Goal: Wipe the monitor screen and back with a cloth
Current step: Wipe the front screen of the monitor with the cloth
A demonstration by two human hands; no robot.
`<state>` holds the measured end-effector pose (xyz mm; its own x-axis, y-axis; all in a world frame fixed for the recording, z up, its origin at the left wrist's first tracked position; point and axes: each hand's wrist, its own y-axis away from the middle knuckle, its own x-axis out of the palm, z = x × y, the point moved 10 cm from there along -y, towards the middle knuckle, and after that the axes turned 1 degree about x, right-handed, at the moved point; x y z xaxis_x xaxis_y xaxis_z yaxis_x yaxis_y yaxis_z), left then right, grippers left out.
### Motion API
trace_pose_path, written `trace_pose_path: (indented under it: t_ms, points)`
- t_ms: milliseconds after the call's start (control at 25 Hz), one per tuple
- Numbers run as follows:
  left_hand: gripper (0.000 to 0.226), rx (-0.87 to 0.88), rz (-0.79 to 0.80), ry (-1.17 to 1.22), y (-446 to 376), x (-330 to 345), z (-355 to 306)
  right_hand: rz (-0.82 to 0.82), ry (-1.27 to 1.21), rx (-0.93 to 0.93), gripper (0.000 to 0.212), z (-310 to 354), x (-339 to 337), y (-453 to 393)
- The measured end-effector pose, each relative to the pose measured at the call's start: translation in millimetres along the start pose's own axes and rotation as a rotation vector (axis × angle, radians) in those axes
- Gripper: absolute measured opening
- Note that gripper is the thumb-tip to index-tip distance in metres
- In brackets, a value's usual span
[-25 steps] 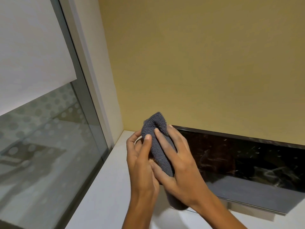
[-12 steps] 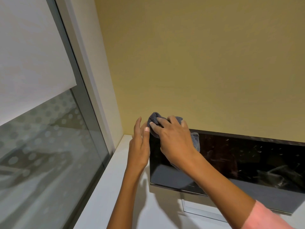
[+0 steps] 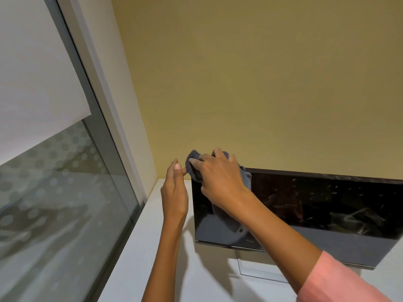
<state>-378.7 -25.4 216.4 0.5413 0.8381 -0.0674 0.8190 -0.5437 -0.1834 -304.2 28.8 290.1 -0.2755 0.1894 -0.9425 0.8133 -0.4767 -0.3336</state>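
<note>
One monitor [image 3: 316, 214] is seen standing on a white desk [image 3: 152, 247], against a yellow wall [image 3: 261, 83]. One grey cloth [image 3: 193, 168] is gripped by the curled right hand [image 3: 220, 177] and pressed over the monitor's top left corner. The left hand [image 3: 174, 192] is held loosely open just beside that corner, one fingertip touching the cloth.

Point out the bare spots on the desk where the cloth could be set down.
Bare white desk runs between the window frame and the monitor's left edge. A narrower strip lies in front of the stand. It is crowded at the monitor's top left corner, where both hands meet: the right hand holds the cloth, the left hand beside it.
</note>
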Motion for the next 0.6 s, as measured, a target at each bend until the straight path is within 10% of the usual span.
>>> trace_pose_path:
  t_ms: [600]
  points:
    - [0.051,0.215,-0.105,-0.324,8.5,12.5,-14.3,0.021,0.086,0.193,0.047,-55.0,-4.5,35.2]
